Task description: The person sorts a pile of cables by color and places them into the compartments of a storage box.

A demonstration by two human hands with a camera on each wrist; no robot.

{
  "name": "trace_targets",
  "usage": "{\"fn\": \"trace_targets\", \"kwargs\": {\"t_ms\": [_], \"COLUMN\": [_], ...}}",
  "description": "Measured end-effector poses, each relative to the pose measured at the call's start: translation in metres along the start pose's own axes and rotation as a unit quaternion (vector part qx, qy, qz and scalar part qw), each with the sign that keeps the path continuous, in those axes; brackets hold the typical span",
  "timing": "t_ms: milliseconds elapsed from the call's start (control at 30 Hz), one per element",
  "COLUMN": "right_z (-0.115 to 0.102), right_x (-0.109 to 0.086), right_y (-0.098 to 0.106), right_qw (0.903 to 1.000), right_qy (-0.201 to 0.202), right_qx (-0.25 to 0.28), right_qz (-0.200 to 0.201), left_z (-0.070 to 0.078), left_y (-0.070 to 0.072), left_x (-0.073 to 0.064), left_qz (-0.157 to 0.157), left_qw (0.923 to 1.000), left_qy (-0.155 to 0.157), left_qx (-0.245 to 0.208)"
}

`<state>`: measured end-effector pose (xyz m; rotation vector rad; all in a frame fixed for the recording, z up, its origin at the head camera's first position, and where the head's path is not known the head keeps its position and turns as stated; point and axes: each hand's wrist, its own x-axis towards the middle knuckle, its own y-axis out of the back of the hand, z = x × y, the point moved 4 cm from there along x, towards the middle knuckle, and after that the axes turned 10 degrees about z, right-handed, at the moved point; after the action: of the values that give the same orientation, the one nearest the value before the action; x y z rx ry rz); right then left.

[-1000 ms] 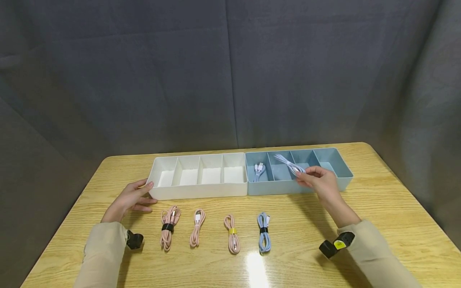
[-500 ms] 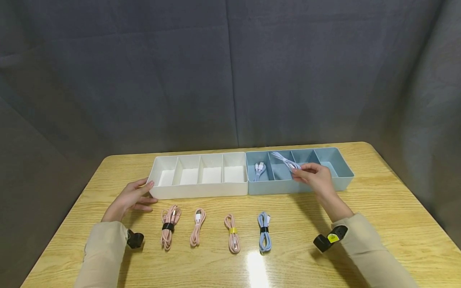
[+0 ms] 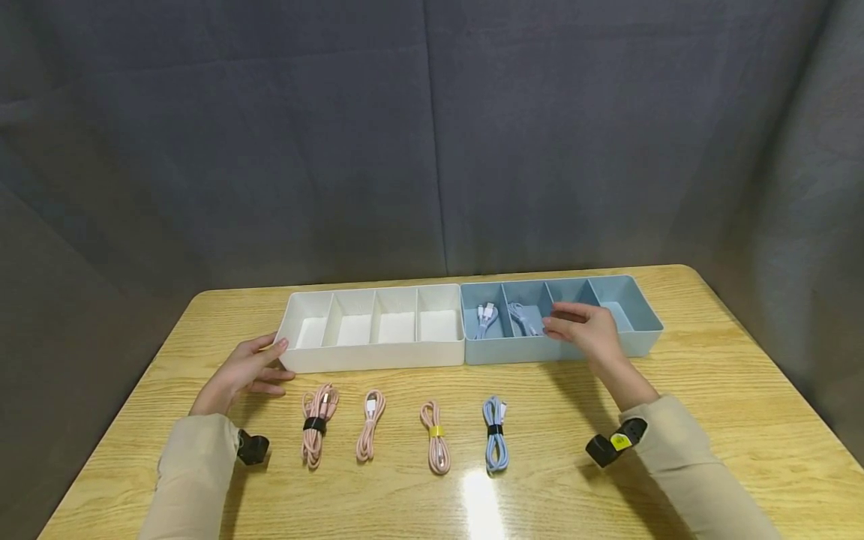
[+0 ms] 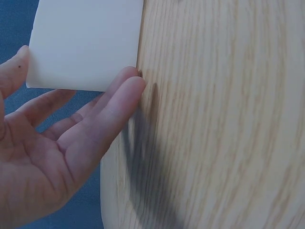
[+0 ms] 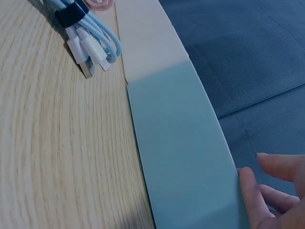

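Observation:
My left hand (image 3: 244,373) rests with relaxed, spread fingers against the left end of the white divided box (image 3: 374,358). In the left wrist view its fingertips (image 4: 129,90) lie right at the box's lower corner. Over the front rim of the blue divided box (image 3: 513,350), my right hand (image 3: 586,330) hovers with thumb and fingers apart, holding nothing. A pale blue charging cable (image 3: 523,318) lies in the second compartment from the left, just beside those fingers. Another pale blue cable (image 3: 485,321) with white plugs sits in the leftmost compartment.
In front of the boxes lie a pink cable with a black strap (image 3: 314,426), a thinner pink cable (image 3: 369,427), a pink cable with a yellow strap (image 3: 436,438) and a blue cable with a black strap (image 3: 496,435). A dark curtain (image 3: 432,150) hangs behind the table.
My right hand has moved a little left and let go of the pale blue cable, which has dropped into the blue box's second compartment. The left hand has stayed put.

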<state>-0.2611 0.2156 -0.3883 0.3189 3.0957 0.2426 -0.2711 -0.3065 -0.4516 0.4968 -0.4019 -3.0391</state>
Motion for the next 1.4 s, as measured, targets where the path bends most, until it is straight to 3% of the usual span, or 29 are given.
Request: {"fn": "trace_targets", "kwargs": {"t_ms": [400, 833, 1167, 1400], "right_z": [-0.004, -0.007, -0.006, -0.005], "right_x": [-0.009, -0.021, -0.026, -0.03], "right_y": [0.003, 0.008, 0.009, 0.008], "right_qw": [0.9998, 0.9982, 0.9956, 0.9947], "right_qy": [0.012, 0.044, 0.062, 0.055], "right_qx": [0.013, -0.04, -0.058, -0.071], "right_qz": [-0.003, -0.014, -0.037, -0.051], "left_z": [0.001, 0.003, 0.02, 0.03], "left_y": [0.001, 0.0, -0.007, -0.011], "left_x": [-0.001, -0.004, -0.022, -0.031], "left_qz": [0.002, -0.003, -0.01, -0.002], "left_qw": [1.0, 1.0, 0.9995, 0.9994], "left_qy": [0.002, 0.001, -0.005, -0.01], "left_qx": [0.001, 0.003, 0.029, 0.032]}}
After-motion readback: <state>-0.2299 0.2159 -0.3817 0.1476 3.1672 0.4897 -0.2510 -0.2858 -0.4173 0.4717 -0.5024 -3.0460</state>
